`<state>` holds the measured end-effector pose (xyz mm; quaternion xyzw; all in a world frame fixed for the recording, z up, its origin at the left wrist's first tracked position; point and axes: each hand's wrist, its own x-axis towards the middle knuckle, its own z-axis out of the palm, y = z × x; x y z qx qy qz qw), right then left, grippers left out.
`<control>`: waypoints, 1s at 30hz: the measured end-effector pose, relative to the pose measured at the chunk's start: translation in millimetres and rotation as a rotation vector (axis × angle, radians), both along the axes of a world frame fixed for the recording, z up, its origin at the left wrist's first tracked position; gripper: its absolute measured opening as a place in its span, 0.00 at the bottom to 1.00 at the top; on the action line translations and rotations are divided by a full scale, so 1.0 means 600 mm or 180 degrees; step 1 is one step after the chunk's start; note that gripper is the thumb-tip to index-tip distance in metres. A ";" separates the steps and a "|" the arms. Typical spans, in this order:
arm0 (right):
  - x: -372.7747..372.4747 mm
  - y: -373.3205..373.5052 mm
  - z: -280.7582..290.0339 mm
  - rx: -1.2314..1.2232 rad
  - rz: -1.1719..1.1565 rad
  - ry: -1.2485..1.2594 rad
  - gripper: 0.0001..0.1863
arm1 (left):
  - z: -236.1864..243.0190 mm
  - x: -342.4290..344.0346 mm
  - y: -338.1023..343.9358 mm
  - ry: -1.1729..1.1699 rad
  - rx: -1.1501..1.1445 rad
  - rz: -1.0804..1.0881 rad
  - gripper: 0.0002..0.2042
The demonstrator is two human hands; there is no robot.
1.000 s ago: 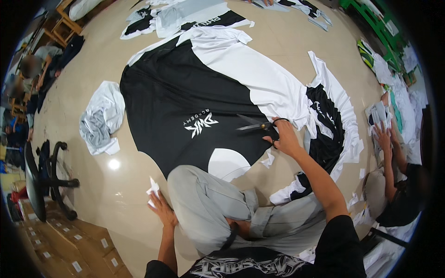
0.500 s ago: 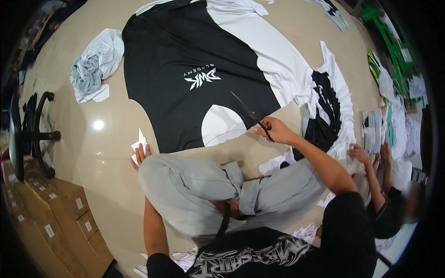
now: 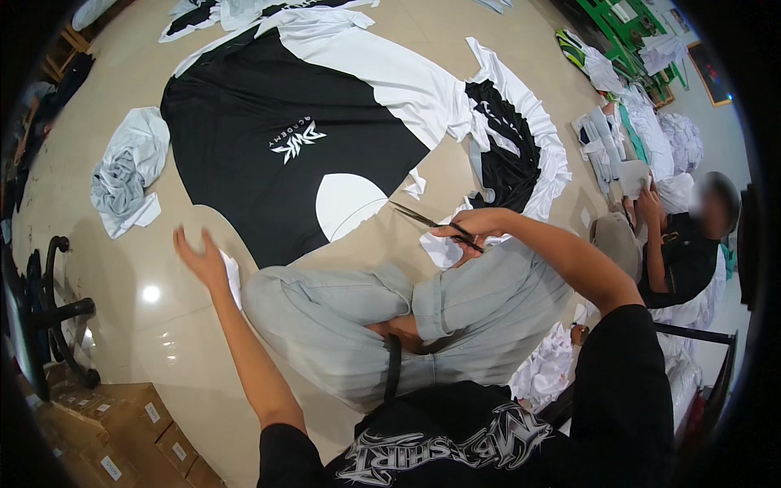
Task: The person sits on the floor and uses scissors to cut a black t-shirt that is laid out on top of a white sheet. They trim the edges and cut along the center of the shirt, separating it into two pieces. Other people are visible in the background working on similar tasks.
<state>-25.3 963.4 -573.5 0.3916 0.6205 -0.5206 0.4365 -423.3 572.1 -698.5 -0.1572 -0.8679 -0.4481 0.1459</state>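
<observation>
My right hand (image 3: 482,224) is closed on black-handled scissors (image 3: 416,215), whose blades point forward and left beside the cut edge of the black fabric panel (image 3: 244,130). That panel lies flat on the floor with a white printed emblem and a white half-oval patch (image 3: 348,203) at its near edge. My left hand (image 3: 199,259) holds nothing, its fingers spread to the left of the panel's curved edge. A white scrap (image 3: 232,281) shows between my left wrist and my knee. Another small white scrap (image 3: 416,184) lies past the scissors.
A crumpled grey-white cloth (image 3: 130,167) lies at the left, near a black chair base (image 3: 61,309) and cardboard boxes (image 3: 134,415). Bunched black-and-white fabric (image 3: 512,146) lies on the right. Beyond it a co-worker (image 3: 679,252) sits handling pale cloth.
My left hand has come off the white scrap by my knee and reached forward, fingers spreading. The scissors have come back off the black panel toward me. The whole view has shifted.
</observation>
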 end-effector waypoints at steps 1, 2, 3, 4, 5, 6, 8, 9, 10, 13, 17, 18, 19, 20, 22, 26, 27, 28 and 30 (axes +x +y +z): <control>0.017 -0.004 -0.028 -0.0035 -0.0060 0.0111 0.41 | 0.013 -0.016 0.055 -0.0174 0.0190 -0.0212 0.31; 0.020 -0.009 -0.042 -0.0076 -0.0085 0.0247 0.40 | 0.024 -0.024 0.103 -0.0236 0.0028 -0.0661 0.35; 0.011 -0.015 -0.047 -0.0048 0.0139 0.0184 0.38 | 0.034 -0.024 0.139 -0.0293 -0.0164 -0.1085 0.39; 0.011 -0.018 -0.061 -0.0181 -0.0052 0.0192 0.37 | 0.039 -0.007 0.178 -0.0521 -0.0587 -0.1170 0.45; 0.014 -0.016 -0.083 -0.0301 -0.0244 0.0194 0.36 | 0.042 0.014 0.205 -0.0754 -0.0998 -0.1258 0.52; 0.017 -0.012 -0.095 -0.0396 -0.0436 0.0185 0.36 | 0.036 0.029 0.218 -0.0980 -0.1282 -0.1333 0.56; -0.004 -0.030 -0.101 -0.0513 -0.0653 0.0365 0.34 | 0.022 0.059 0.229 -0.1473 -0.1862 -0.1478 0.64; -0.013 -0.036 -0.107 -0.0549 -0.0735 0.0538 0.34 | 0.018 0.066 0.233 -0.1448 -0.2046 -0.1609 0.67; -0.014 -0.043 -0.114 -0.0608 -0.0812 0.0694 0.34 | 0.030 0.070 0.235 -0.1443 -0.2246 -0.1735 0.70; -0.031 -0.039 -0.120 -0.0456 -0.0808 0.0820 0.35 | 0.024 0.069 0.235 -0.1556 -0.2900 -0.1851 0.76; -0.042 -0.046 -0.130 -0.0755 -0.1073 0.0766 0.35 | 0.013 0.063 0.231 -0.1762 -0.3329 -0.1838 0.80; -0.040 -0.050 -0.133 -0.0803 -0.1156 0.0803 0.35 | 0.013 0.065 0.230 -0.1761 -0.3393 -0.1824 0.80; -0.039 -0.045 -0.134 -0.0795 -0.0739 0.0648 0.36 | 0.015 0.064 0.230 -0.1784 -0.3412 -0.1807 0.80; -0.035 -0.044 -0.137 -0.0868 -0.0578 0.0570 0.36 | 0.016 0.064 0.229 -0.1802 -0.3437 -0.1794 0.80; -0.025 -0.043 -0.134 -0.0998 -0.0280 0.0416 0.37 | 0.020 0.064 0.229 -0.1813 -0.3485 -0.1784 0.80; -0.018 -0.041 -0.159 -0.0665 -0.0484 0.0804 0.37 | 0.026 0.066 0.230 -0.1789 -0.3591 -0.1767 0.80; -0.012 -0.034 -0.162 -0.0721 -0.0521 0.0800 0.38 | 0.027 0.068 0.233 -0.1751 -0.3605 -0.1784 0.79; -0.014 -0.036 -0.159 -0.0738 -0.0563 0.0784 0.38 | 0.033 0.072 0.230 -0.1734 -0.3625 -0.1775 0.79; -0.016 -0.041 -0.153 -0.0767 -0.0650 0.0750 0.39 | 0.038 0.102 0.240 -0.1205 -0.3474 -0.1911 0.76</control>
